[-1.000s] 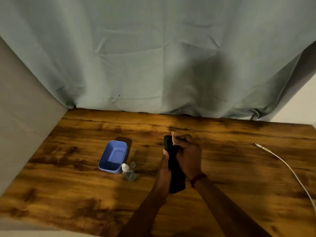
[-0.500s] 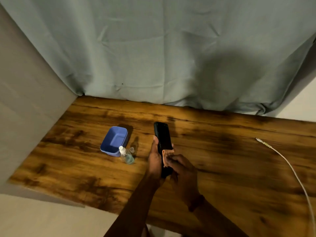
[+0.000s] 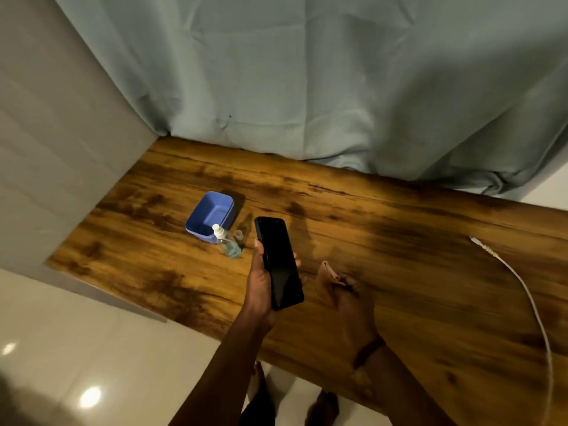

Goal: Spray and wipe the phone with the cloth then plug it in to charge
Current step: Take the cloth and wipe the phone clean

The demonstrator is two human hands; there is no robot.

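Nearest the camera, above the pale floor tiles (image 3: 92, 333), two bare forearms reach over the front edge of the wooden table (image 3: 399, 272). The left hand (image 3: 261, 284) grips the phone (image 3: 279, 262) from below, thumb along its left edge and fingers wrapped behind, holding it dark screen up and clear of the tabletop, its top end pointing away from the person. Just to the right, apart from the phone, the right hand (image 3: 347, 293) is blurred but closed around a small pinkish cloth (image 3: 329, 270), a fold of which sticks up past the fingers; a dark band sits on that wrist. Farther out on the left stands a small clear spray bottle (image 3: 226, 241) with bluish liquid and a white top, its little clear cap (image 3: 238, 234) beside it, and touching or just behind it an open blue box (image 3: 210, 215). Off to the right a white charging cable (image 3: 522, 287) curves along the table, its plug end lying loose, well apart from the phone. A grey-green curtain (image 3: 307, 87) hangs behind the table.
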